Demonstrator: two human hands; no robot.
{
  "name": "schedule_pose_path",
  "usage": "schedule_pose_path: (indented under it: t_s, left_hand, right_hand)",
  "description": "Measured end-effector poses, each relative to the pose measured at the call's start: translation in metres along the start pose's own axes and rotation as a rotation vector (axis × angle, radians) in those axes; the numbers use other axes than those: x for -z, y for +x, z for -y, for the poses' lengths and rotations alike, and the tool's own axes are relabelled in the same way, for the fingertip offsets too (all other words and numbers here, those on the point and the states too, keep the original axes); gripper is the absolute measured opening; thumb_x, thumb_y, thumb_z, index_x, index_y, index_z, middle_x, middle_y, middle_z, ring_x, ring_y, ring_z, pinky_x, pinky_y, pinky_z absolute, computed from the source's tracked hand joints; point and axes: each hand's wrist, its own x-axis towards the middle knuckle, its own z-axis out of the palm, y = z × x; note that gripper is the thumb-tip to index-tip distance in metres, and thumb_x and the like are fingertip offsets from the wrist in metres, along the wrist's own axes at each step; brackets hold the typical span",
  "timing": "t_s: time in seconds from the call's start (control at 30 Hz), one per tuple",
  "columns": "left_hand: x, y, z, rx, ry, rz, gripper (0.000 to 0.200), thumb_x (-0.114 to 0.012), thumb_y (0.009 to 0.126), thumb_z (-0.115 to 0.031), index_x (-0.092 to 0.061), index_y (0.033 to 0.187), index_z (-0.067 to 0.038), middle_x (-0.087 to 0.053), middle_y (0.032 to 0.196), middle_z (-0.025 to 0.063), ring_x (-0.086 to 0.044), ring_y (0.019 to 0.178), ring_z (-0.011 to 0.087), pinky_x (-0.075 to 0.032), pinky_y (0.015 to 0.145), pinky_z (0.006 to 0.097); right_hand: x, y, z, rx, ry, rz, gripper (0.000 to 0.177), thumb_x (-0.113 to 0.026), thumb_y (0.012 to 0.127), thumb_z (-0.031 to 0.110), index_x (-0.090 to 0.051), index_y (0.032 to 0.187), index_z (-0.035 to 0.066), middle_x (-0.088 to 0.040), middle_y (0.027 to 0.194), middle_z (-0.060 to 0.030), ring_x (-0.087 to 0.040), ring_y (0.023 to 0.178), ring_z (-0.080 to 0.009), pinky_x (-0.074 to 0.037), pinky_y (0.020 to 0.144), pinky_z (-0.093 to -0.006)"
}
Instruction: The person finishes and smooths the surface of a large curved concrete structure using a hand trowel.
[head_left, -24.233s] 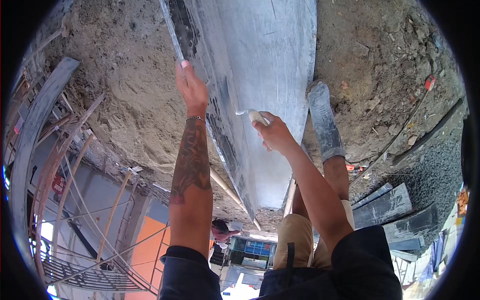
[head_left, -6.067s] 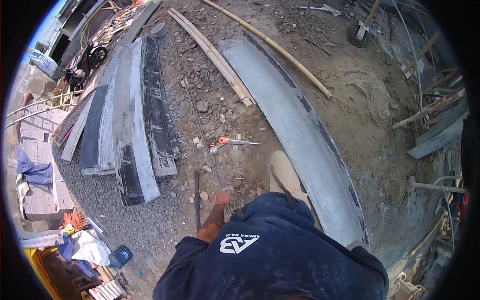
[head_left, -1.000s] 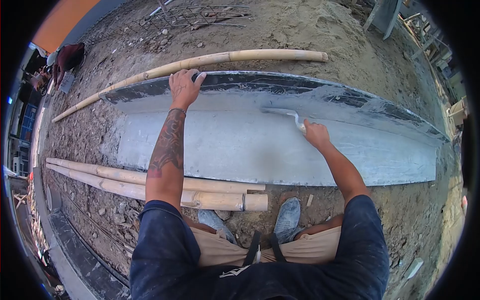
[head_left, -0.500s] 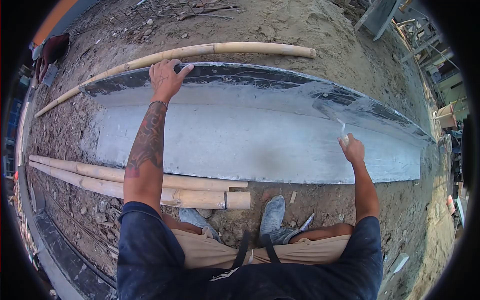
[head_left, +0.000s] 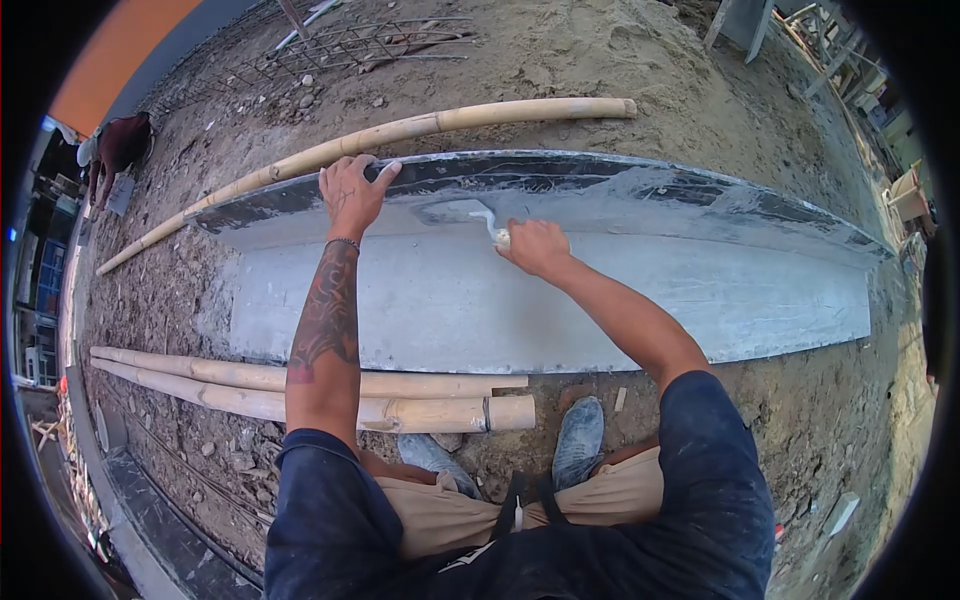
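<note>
A long L-shaped panel (head_left: 420, 310), pale grey on its flat part, lies across the ground in front of me. Its dark-topped upright side (head_left: 610, 185) runs along the far edge. My left hand (head_left: 352, 195) grips the top of that upright, thumb apart from the curled fingers. In my right hand (head_left: 537, 247) is the handle of a trowel (head_left: 488, 218). The trowel's blade lies against the grey inner face of the upright, right of my left hand, and partly blends with the wet-looking surface.
A long bamboo pole (head_left: 440, 121) lies behind the panel. Two more bamboo poles (head_left: 250, 399) lie at the near left, by my boots (head_left: 578, 440). Steel rebar (head_left: 370, 45) rests on the soil beyond. Another person (head_left: 122, 150) bends over at the far left.
My right hand has swept the trowel left along the panel, from near its right end to the middle. My left hand stays on the upright's top edge. The camera view has shifted slightly.
</note>
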Motion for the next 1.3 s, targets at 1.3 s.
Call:
schedule_pose_path:
  t_s: [1.3]
  left_hand:
    - [-0.015, 0.001, 0.009, -0.013, 0.036, -0.033, 0.06, -0.061, 0.082, -0.062, -0.069, 0.107, -0.008, -0.063, 0.108, 0.0147, -0.052, 0.11, 0.0329, -0.027, 0.102, 0.0479]
  right_hand:
    - [-0.019, -0.176, -0.267, -0.416, -0.201, -0.027, 0.039, -0.057, 0.09, 0.045, -0.052, 0.101, 0.007, -0.067, 0.082, -0.0222, -0.065, 0.08, -0.0421, -0.05, 0.07, -0.0517]
